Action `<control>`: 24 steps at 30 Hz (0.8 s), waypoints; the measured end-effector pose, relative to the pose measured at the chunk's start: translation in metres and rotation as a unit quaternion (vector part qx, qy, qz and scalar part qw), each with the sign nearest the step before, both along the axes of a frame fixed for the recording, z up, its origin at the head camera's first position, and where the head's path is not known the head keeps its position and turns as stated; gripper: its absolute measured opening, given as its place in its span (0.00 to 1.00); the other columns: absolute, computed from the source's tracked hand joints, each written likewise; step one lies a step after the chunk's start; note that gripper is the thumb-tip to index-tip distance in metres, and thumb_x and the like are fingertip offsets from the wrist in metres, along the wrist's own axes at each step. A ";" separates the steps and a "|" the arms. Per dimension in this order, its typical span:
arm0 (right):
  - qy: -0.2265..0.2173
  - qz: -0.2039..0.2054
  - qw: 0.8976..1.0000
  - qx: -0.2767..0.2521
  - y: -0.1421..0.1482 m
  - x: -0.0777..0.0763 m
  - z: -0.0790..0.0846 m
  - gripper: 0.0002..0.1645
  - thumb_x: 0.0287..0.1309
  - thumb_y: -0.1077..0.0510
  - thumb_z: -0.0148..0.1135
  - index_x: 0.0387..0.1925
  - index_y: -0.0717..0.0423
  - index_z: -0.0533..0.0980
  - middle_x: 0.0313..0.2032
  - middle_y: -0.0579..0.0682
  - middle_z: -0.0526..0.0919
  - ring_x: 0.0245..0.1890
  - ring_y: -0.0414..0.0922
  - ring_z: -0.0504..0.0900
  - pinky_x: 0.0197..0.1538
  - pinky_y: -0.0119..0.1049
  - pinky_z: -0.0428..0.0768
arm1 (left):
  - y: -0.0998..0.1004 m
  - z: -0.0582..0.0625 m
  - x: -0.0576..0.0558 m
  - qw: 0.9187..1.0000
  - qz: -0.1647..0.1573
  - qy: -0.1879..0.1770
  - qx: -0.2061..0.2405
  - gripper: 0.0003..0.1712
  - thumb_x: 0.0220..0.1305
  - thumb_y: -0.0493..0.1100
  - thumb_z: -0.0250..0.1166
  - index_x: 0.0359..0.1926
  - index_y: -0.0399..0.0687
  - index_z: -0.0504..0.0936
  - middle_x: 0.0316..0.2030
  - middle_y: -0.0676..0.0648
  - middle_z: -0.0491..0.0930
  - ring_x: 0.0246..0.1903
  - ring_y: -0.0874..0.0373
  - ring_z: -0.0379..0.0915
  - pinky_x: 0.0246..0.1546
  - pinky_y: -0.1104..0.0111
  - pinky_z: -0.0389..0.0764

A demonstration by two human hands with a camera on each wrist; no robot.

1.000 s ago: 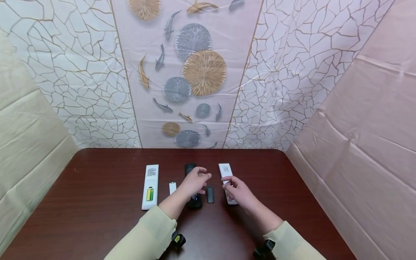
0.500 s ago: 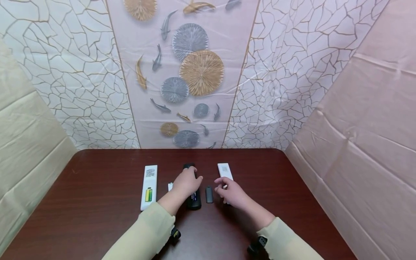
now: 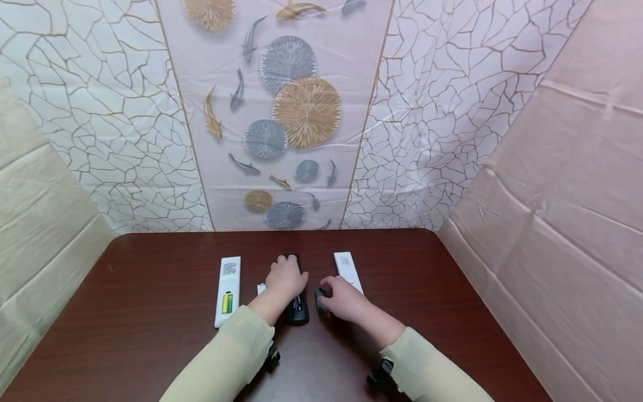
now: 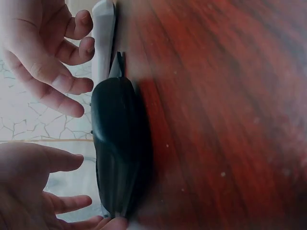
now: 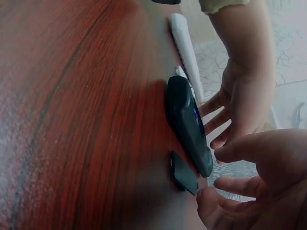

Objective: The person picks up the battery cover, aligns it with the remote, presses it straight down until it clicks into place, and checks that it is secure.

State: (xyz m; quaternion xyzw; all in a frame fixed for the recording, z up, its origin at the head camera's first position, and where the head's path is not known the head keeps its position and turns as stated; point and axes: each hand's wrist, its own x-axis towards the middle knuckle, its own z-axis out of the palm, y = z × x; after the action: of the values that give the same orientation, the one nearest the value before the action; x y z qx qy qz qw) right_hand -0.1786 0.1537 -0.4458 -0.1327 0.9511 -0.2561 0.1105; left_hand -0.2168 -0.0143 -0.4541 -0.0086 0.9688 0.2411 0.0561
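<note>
Nearest, on the person's side of the black remote control [image 3: 298,317], the tabletop [image 3: 321,363] runs on as smooth, wood-patterned surface, with room there to draw a thing back or turn it. Just to the remote's right lies its likely battery cover [image 3: 320,309], thin and dark. It should be very light and stiff, and may skid if pressed from above; the long side edges look best for a pinch. The right grip [image 3: 344,298] arches over it, thumb and fingers apart, holding nothing; the right wrist view shows a fingertip just beside the cover's far end.

The black remote itself lies flat, a blue-marked part showing on its upper side. Probably light, rigid plastic, it would be steadied best by its rounded long sides. The left grip [image 3: 284,277] is over its far half, fingers loosely extended rather than wrapped around it; whether they touch cannot be told.

A white remote control [image 3: 348,268] to the right of the black one limits sideways room, as does a small white piece [image 3: 261,288] close on its left. Beyond the black remote's far end, the tabletop's far edge meets a patterned cloth [image 3: 308,111].
</note>
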 end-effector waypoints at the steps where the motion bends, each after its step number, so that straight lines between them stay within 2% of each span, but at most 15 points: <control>1: 0.001 -0.001 1.000 0.010 -0.001 0.000 0.000 0.24 0.64 0.53 0.63 0.58 0.59 0.75 0.52 0.57 0.78 0.50 0.50 0.78 0.53 0.49 0.78 | 0.000 0.000 -0.001 1.000 0.003 -0.002 -0.002 0.36 0.68 0.56 0.62 0.67 0.36 0.68 0.61 0.31 0.66 0.57 0.36 0.68 0.44 0.46 0.79; 7: 0.005 -0.003 0.999 0.043 -0.007 0.000 -0.002 0.26 0.62 0.52 0.65 0.59 0.59 0.75 0.51 0.57 0.76 0.43 0.47 0.78 0.48 0.47 0.79 | -0.002 0.000 -0.003 1.000 0.013 -0.017 -0.002 0.38 0.68 0.56 0.63 0.68 0.36 0.66 0.61 0.30 0.67 0.54 0.34 0.70 0.44 0.45 0.79; 10: 0.004 -0.004 0.999 0.052 -0.008 0.000 -0.004 0.27 0.62 0.52 0.65 0.59 0.60 0.75 0.52 0.58 0.76 0.42 0.47 0.77 0.47 0.46 0.78 | -0.002 -0.002 -0.005 1.000 0.014 -0.022 0.000 0.38 0.68 0.55 0.63 0.68 0.35 0.65 0.59 0.29 0.68 0.53 0.35 0.72 0.45 0.45 0.79; 15: 0.003 -0.002 0.999 0.052 -0.010 0.001 -0.007 0.28 0.62 0.53 0.64 0.60 0.61 0.73 0.53 0.60 0.75 0.44 0.48 0.77 0.47 0.46 0.78 | -0.003 -0.002 -0.009 0.999 0.022 -0.032 0.008 0.37 0.66 0.52 0.65 0.66 0.33 0.66 0.55 0.30 0.73 0.48 0.36 0.75 0.43 0.48 0.81; 19: 0.001 -0.004 0.999 0.047 -0.009 -0.001 -0.009 0.28 0.61 0.55 0.64 0.61 0.61 0.73 0.53 0.59 0.75 0.41 0.46 0.75 0.43 0.45 0.77 | -0.004 -0.001 -0.012 0.999 0.028 -0.032 0.014 0.36 0.64 0.51 0.67 0.64 0.32 0.68 0.51 0.31 0.76 0.45 0.37 0.77 0.41 0.48 0.82; 24: 0.000 -0.008 0.999 0.049 -0.009 -0.004 -0.012 0.28 0.62 0.54 0.63 0.62 0.58 0.72 0.54 0.58 0.75 0.41 0.45 0.75 0.43 0.44 0.77 | -0.004 -0.002 -0.015 0.998 0.038 -0.040 0.029 0.38 0.63 0.51 0.68 0.66 0.33 0.66 0.55 0.31 0.73 0.48 0.36 0.75 0.43 0.47 0.80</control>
State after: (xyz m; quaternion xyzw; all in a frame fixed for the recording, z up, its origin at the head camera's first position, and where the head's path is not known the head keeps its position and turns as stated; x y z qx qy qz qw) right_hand -0.1827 0.1451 -0.4580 -0.1196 0.9636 -0.2101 0.1144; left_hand -0.2314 -0.0188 -0.4564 -0.0534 0.9572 0.2709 0.0862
